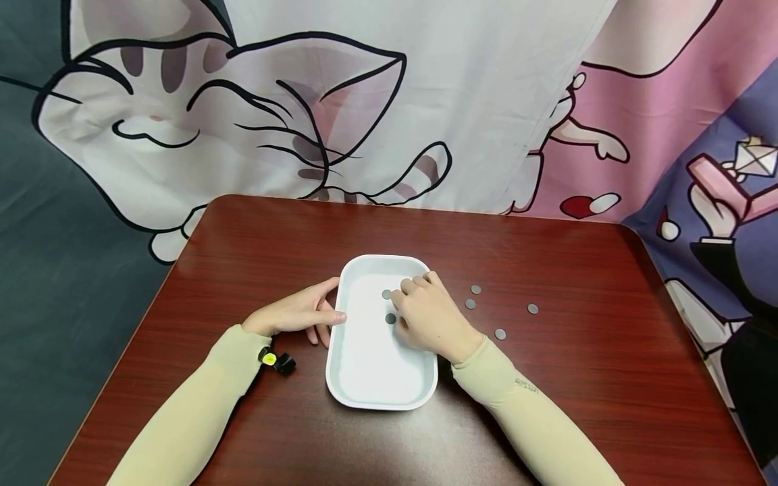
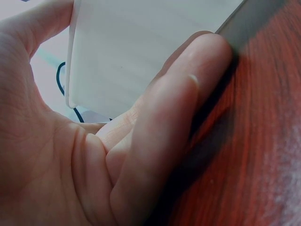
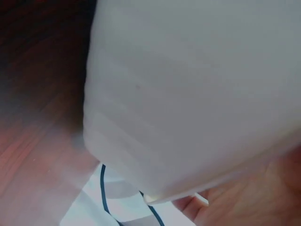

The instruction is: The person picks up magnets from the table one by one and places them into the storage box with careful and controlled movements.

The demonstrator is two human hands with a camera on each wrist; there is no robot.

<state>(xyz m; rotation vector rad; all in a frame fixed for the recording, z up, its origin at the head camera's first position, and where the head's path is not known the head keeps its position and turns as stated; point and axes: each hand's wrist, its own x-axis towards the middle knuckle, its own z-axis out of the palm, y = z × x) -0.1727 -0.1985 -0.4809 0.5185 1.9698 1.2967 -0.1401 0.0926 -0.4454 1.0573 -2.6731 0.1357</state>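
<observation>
A white rectangular tray [image 1: 383,385] lies on the table with two small grey discs inside, an upper disc [image 1: 386,294] and a lower disc [image 1: 390,318]. My left hand [image 1: 304,310] grips the tray's left side. Its thumb [image 2: 51,19] lies at the rim while the other fingers bear on the outer wall, as the left wrist view shows. Over the tray's right side is my right hand [image 1: 428,314], back up and fingers bent, close to both discs. Its fingertips are hidden, so whether it pinches a disc is unclear. The right wrist view shows mostly the tray's outer wall [image 3: 188,94].
Several more grey discs lie right of the tray, among them a near disc [image 1: 500,334] and a far-right disc [image 1: 533,308]. The table [image 1: 273,236] is dark red wood. A cartoon-printed curtain [image 1: 486,101] hangs behind its back edge.
</observation>
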